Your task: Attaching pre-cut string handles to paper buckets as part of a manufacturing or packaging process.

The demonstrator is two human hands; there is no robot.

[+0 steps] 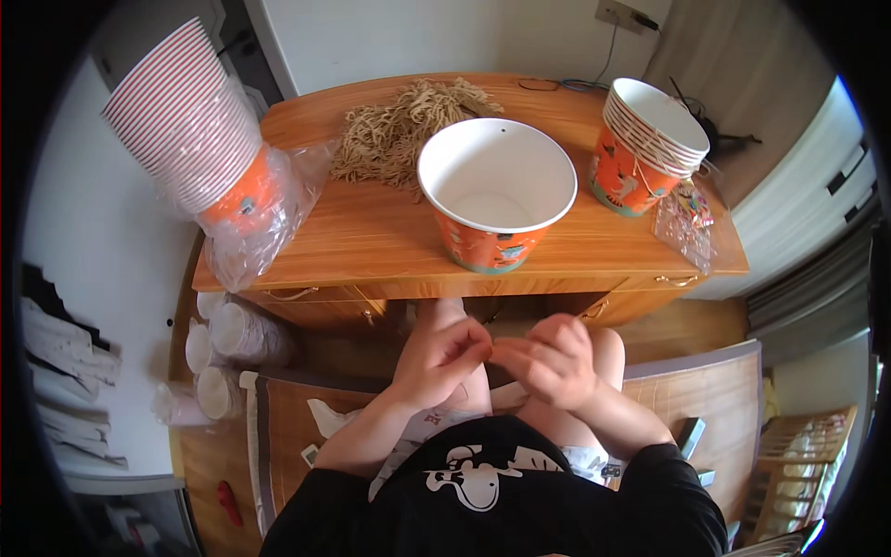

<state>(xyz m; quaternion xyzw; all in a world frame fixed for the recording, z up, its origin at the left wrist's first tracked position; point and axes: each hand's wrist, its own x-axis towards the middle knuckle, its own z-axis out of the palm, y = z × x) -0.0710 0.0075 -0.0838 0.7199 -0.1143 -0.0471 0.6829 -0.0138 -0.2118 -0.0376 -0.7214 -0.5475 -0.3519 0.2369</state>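
Over my lap, just in front of the desk edge, my left hand (447,357) and my right hand (552,364) meet with their fingertips pinched close together. Whatever lies between the fingers is too small to make out. Beyond them, a single orange paper bucket (492,243) with a white inside stands upright near the front of the desk; a small hole shows below its far rim. Behind it to the left lies a tangled heap of tan cord pieces (399,125). To the right is a stack of nested orange buckets (626,172), with cord handles visible.
A tall, tilted stack of buckets (190,121) in clear plastic (246,251) occupies the left of the wooden desk (362,246). A small plastic packet (685,232) lies at the right edge. More wrapped bucket stacks (243,330) sit on the floor at left.
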